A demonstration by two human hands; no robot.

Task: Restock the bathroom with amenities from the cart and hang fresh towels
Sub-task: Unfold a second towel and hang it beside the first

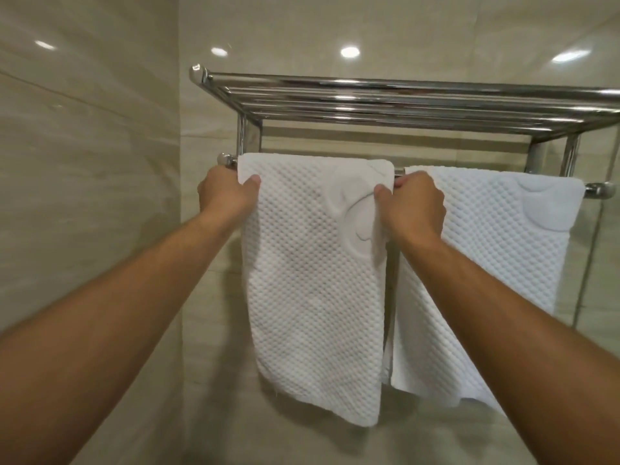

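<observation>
Towel-hanging step, and it looks close to done: both arms are up at the rail point(399, 172), the low bar under the chrome shelf point(385, 102), and a white towel point(312, 263) is draped over the rail's left stretch. The left hand point(224, 193) pinches the towel's upper left edge just below the rail, thumb on the front of the cloth, fingers tucked behind. The right hand point(414, 204) grips the upper right edge the same way, right where the rail shows bare between the two cloths. The hands are set well apart, a towel's width between them, each clamped on its own corner. My read is that the next move is a levelling tug: even the top fold along the rail, pull the right side down a touch (the bottom hem runs on a slant, lower at the right), then let go without dragging the cloth off. The towel itself is waffle-textured with a smooth embossed curve near the top right, folded lengthwise, and hangs fairly flat. A second towel point(486, 263) of the same weave hangs on the rail's right stretch, just beside the first, its lower end hidden behind the right forearm. No cart or amenities in view, so that half cannot be judged.
</observation>
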